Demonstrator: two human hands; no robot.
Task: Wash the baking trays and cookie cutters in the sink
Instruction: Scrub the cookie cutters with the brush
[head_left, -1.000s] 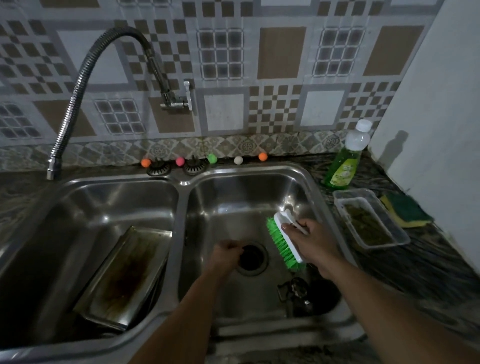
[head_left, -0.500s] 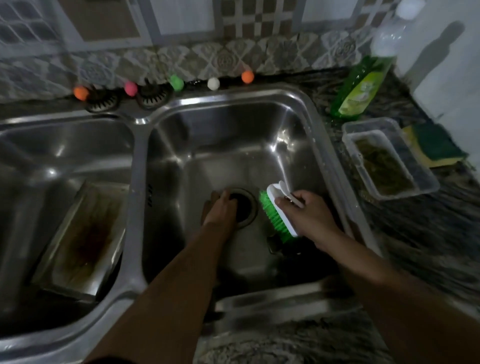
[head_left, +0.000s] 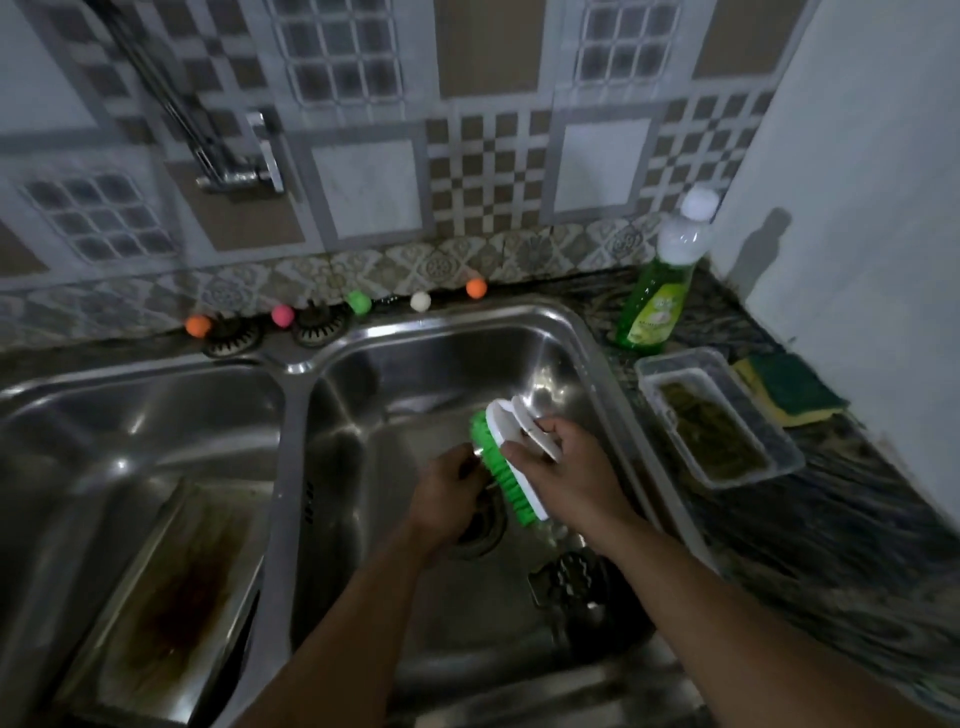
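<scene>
Both hands have lifted off the drain since half a second ago. I see my right hand (head_left: 566, 473) gripping the white-backed green-bristled scrub brush (head_left: 506, 457), bristles against whatever small metal piece my left hand (head_left: 449, 493) curls its fingers round; too hidden to name. Stained rectangular metal baking tray (head_left: 171, 587) leans in the left basin of the steel double sink (head_left: 293, 441). Dark fluted cookie cutter (head_left: 574, 577) lies in the right basin.

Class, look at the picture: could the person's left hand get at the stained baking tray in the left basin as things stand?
Probably yes. The baking tray lies uncovered, nothing between it and the left hand, though that hand seems to hold something small.
</scene>
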